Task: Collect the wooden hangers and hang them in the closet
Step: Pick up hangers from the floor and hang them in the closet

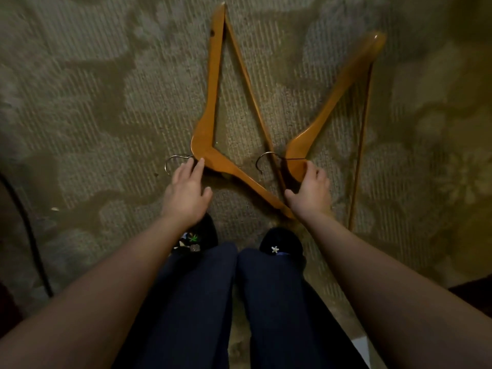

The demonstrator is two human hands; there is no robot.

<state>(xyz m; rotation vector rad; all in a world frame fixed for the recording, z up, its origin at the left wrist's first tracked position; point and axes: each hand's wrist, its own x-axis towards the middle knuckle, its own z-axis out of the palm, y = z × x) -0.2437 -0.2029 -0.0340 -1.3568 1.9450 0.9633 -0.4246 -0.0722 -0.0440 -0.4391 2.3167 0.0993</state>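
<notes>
My right hand (310, 189) pinches the right wooden hanger (338, 89) at its neck, while my open-fingered left hand (186, 194) touches the left wooden hanger (213, 75), lying lengthwise straight ahead.

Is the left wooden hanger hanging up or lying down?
Lying down: the orange-brown wooden hanger on the left lies flat on the patterned carpet, the left hand touching it.

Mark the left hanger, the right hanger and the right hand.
Left hanger (213, 75), head view, on its long wooden arm.
Right hanger (343, 86), head view, on its far wooden arm.
Right hand (310, 190), head view, on the back of the hand.
</notes>
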